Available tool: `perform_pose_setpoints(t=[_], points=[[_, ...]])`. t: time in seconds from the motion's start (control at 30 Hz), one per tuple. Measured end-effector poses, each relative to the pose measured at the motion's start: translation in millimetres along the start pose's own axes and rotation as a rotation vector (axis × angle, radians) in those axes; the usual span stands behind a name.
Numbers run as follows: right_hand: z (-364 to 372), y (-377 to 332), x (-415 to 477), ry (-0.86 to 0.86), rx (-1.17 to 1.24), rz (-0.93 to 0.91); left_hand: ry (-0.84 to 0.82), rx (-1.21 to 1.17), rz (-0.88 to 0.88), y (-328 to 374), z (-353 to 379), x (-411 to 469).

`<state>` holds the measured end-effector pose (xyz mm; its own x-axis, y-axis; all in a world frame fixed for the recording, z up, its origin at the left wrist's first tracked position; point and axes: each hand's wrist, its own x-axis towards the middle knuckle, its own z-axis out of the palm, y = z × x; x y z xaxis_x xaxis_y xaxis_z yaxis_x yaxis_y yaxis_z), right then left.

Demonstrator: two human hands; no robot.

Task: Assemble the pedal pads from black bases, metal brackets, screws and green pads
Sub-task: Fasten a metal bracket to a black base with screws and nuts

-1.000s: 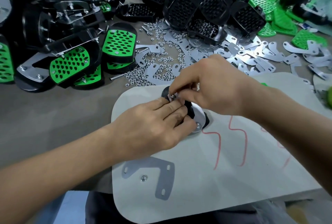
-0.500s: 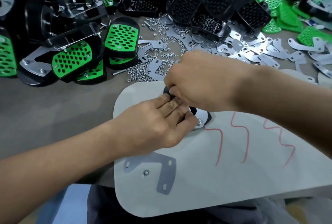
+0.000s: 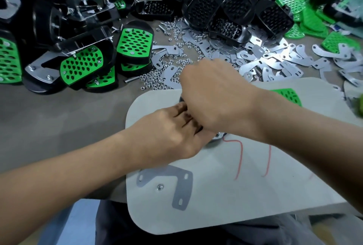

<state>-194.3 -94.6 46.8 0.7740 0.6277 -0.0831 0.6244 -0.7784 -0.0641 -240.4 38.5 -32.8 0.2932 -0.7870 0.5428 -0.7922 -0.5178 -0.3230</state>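
The left hand's (image 3: 167, 134) fingers (image 3: 181, 114) lie side by side over a half-built pedal pad (image 3: 217, 136), with the thumb along its near edge, so the hand grips it. Their tips are hidden under the right hand (image 3: 214, 97). The right hand arches down over the same piece with its knuckles up. Its fingers are out of sight beneath it, so I cannot tell whether they pinch anything. Only a black sliver and a shiny metal corner of the pad show between the hands.

The pad rests on a pale board (image 3: 255, 201) marked with red squiggles, which lies at the near edge of the table (image 3: 49, 119). Near the left wrist a flat metal bracket (image 3: 180, 184) lies on the board, with a nut (image 3: 160, 186) just beside it. A loose green pad (image 3: 288, 96) sits at the board's far right edge.

Beyond the board are scattered nuts (image 3: 157, 81) and a heap of brackets (image 3: 275, 62). Farther off is a pile of black bases (image 3: 235, 9), with green pads (image 3: 290, 1) at the far right. Finished pedal pads (image 3: 82, 66) are stacked at the left.
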Motion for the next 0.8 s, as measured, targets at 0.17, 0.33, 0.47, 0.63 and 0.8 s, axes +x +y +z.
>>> perform_pose_setpoints(t=[0.17,0.33,0.47,0.63,0.8], points=[[-10.9,20.3,7.4,-0.116,0.095,-0.019,-0.045,0.004,0.005,-0.8,0.9,-0.8],[-14.7,10.2,8.8,-0.091,0.010,-0.147,-0.026,0.016,-0.009,-0.4,2.0,-1.6],[-13.9,1.7,6.4,-0.062,-0.008,-0.087,-0.019,0.021,-0.009,0.0,-1.9,1.2],[-7.5,-12.5,9.7,-0.073,-0.102,0.003,-0.076,0.003,-0.009,-1.4,-4.6,-0.1],[-23.6,1.8,10.3,-0.210,-0.220,-0.131,-0.113,-0.020,0.000,-1.1,-3.9,0.3]])
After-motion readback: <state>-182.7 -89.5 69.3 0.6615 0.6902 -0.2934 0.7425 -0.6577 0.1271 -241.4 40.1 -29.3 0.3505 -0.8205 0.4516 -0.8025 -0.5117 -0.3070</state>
